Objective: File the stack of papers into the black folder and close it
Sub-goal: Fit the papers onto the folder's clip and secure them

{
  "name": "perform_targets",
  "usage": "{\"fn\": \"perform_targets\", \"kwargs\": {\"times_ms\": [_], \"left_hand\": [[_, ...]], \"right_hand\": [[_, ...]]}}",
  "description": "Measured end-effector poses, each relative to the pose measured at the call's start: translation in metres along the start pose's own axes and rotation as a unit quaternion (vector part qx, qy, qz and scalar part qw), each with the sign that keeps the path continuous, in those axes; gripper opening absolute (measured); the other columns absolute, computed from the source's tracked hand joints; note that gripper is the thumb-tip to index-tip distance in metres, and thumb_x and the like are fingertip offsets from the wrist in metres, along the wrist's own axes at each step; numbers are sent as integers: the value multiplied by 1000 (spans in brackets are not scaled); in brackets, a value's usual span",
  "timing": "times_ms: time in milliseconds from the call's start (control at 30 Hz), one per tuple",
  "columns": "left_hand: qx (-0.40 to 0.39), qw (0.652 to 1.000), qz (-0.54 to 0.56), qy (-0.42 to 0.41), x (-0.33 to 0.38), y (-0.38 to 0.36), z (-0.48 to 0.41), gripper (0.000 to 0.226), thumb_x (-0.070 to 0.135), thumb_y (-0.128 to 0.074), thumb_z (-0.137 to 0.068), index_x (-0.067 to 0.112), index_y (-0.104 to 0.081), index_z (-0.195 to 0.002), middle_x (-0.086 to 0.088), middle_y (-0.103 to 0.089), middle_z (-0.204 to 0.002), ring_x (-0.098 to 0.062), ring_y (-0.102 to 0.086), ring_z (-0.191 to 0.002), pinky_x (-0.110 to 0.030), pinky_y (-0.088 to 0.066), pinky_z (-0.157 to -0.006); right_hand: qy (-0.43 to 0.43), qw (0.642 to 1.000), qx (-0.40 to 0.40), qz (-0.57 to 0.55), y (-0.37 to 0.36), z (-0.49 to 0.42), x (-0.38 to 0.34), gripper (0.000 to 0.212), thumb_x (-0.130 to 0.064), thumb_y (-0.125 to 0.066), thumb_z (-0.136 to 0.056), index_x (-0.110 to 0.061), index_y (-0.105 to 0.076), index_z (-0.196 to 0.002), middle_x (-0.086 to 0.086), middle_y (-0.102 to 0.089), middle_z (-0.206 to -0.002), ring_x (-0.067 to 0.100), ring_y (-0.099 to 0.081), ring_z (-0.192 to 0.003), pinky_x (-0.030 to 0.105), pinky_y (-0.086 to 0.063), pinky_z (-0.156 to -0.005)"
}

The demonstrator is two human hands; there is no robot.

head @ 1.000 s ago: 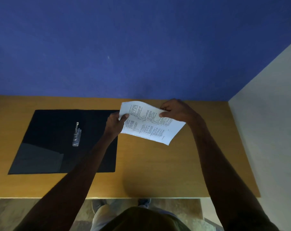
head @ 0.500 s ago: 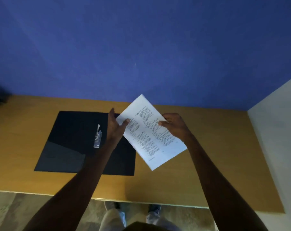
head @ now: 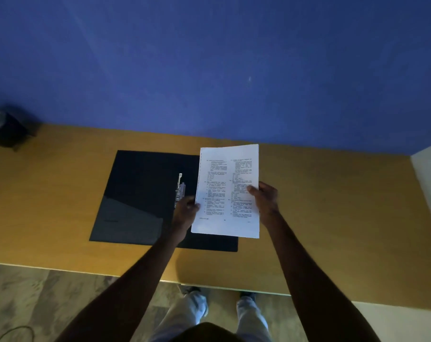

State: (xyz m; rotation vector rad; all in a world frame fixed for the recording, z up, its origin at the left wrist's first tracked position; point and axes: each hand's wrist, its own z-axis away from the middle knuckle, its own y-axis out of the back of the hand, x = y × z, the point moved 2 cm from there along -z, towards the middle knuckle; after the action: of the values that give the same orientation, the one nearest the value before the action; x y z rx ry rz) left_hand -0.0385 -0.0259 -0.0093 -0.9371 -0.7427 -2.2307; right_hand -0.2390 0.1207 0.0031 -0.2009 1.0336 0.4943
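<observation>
The black folder (head: 140, 191) lies open and flat on the wooden desk (head: 333, 218), with a metal clip mechanism (head: 180, 188) near its middle. A white stack of printed papers (head: 228, 191) is held upright in portrait position over the folder's right half. My left hand (head: 186, 212) grips the stack's lower left edge, just below the clip. My right hand (head: 265, 199) holds its right edge, thumb on the printed face. The folder's right half is mostly hidden behind the papers.
A dark object (head: 4, 130) with something shiny on it sits at the desk's far left corner. A blue wall (head: 209, 70) backs the desk and a pale wall (head: 429, 174) bounds it on the right. The desk's front edge runs just above my feet.
The papers have turned from a tilted angle to straight portrait and shifted left over the folder's right half. Both hands moved with them, and the camera view swung.
</observation>
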Motion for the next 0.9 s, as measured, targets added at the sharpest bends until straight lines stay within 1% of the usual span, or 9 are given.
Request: {"fn": "perform_targets", "kwargs": {"times_ms": [67,100,200,267,333,467,600,700,900], "left_hand": [[15,998,-53,-10,-11,9,-5,31,-3,-62,-104,-5,-71,-134,-28,-75,-130,-27,-68,-104,-36,-52,-89],[21,997,-77,-13,-15,13,-6,33,0,-62,-104,0,-73,-135,-25,-76,-128,-29,-71,-105,-38,-55,-88],[39,989,-145,-18,-23,24,-11,36,9,-65,-103,10,-74,-138,-15,-78,-129,-35,-74,-120,-43,-58,-96],[50,986,-160,-14,-28,30,-12,35,9,-65,-102,13,-76,-136,-13,-80,-127,-34,-75,-119,-42,-58,-94],[50,984,-169,-6,-33,36,-13,35,9,-65,-101,14,-77,-133,-12,-81,-125,-34,-76,-116,-43,-58,-94],[42,979,-199,7,-39,47,-18,38,9,-63,-101,18,-77,-135,-10,-81,-127,-34,-74,-123,-44,-59,-104],[46,972,-231,15,-41,54,-21,42,7,-59,-99,18,-73,-138,-7,-78,-133,-32,-72,-126,-42,-59,-104],[55,966,-253,11,-43,56,-22,45,3,-58,-97,18,-73,-137,-7,-78,-134,-33,-72,-126,-40,-59,-102],[68,962,-264,-7,-47,59,-20,43,6,-59,-99,17,-69,-140,-5,-79,-132,-33,-72,-126,-40,-57,-100]], "right_hand": [[-8,1000,13,12,-11,4,8,23,5,-68,-99,15,-74,-119,33,-76,-121,33,-73,-96,37,-60,-81],[-13,1000,17,18,-16,6,12,23,5,-67,-100,15,-74,-119,33,-76,-119,32,-72,-95,36,-58,-80],[-29,999,27,29,-31,8,22,22,4,-67,-100,15,-74,-118,27,-77,-112,29,-70,-94,31,-55,-76],[-38,998,29,42,-41,8,28,23,3,-67,-101,13,-75,-119,25,-77,-113,28,-70,-94,28,-54,-74],[-46,997,30,48,-49,8,34,23,3,-67,-101,13,-75,-119,23,-77,-112,27,-69,-94,33,-55,-78],[-58,997,30,50,-62,8,42,25,1,-68,-101,9,-76,-123,26,-78,-120,29,-71,-98,53,-62,-96],[-58,996,31,59,-67,7,44,24,1,-68,-101,10,-76,-121,30,-77,-121,29,-71,-96,50,-62,-92],[-60,995,32,68,-70,8,47,23,1,-69,-100,11,-76,-120,31,-77,-121,43,-76,-104,58,-61,-97],[-71,994,40,79,-76,8,55,21,0,-68,-101,13,-75,-116,36,-74,-122,42,-75,-100,48,-60,-89]]}}
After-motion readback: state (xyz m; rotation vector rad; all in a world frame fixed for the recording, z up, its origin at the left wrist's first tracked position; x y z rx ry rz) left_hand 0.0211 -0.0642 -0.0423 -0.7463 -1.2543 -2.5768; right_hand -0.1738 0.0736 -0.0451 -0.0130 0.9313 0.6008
